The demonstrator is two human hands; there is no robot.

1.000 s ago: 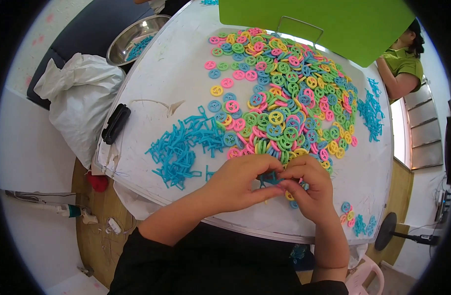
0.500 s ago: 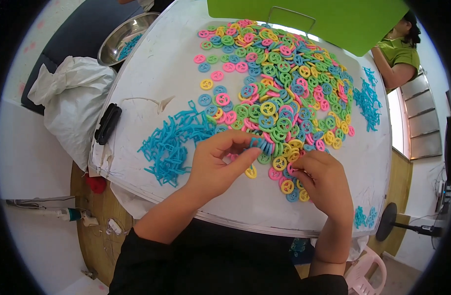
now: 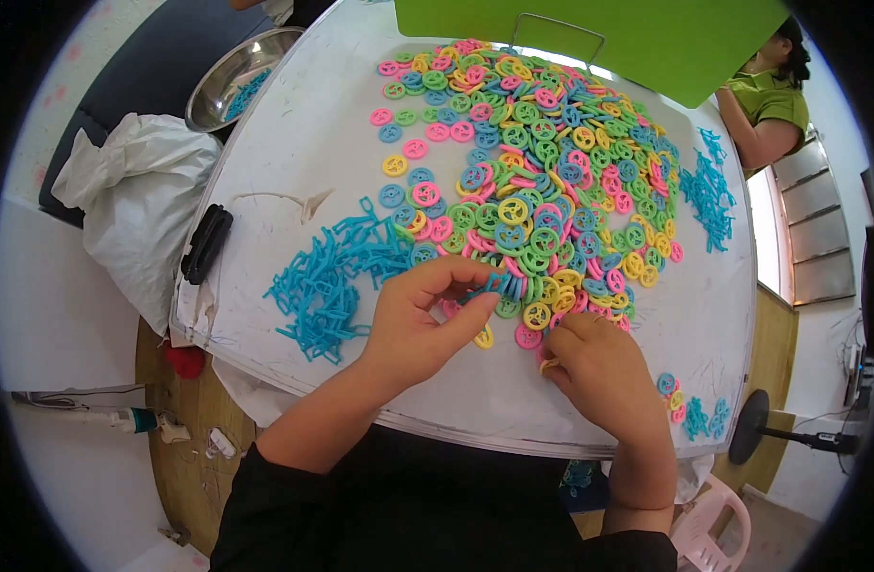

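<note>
My left hand (image 3: 418, 324) is closed in a pinch on a blue plastic link (image 3: 497, 282). Several small wheels (image 3: 515, 288), mostly blue and pink, sit side by side against the link at my fingertips. My right hand (image 3: 599, 367) reaches down at the near edge of the pile, fingers bent together around a yellow wheel (image 3: 548, 363) that shows only in part. Beyond both hands spreads a big pile of spoked plastic wheels (image 3: 542, 205) in pink, yellow, green and blue. Left of my left hand lies a heap of blue links (image 3: 327, 276).
A green board (image 3: 589, 38) stands at the far side. More blue links (image 3: 709, 195) lie right, with a small group of wheels (image 3: 676, 400) nearer. A black clip-like object (image 3: 207, 244), white sack (image 3: 141, 210) and steel bowl (image 3: 217, 95) are left. A person (image 3: 771, 119) sits far right.
My right hand has moved left and slightly nearer, covering loose wheels at the pile's near edge. Some wheels by the right table edge now show. My left hand keeps its pinch, nearly still.
</note>
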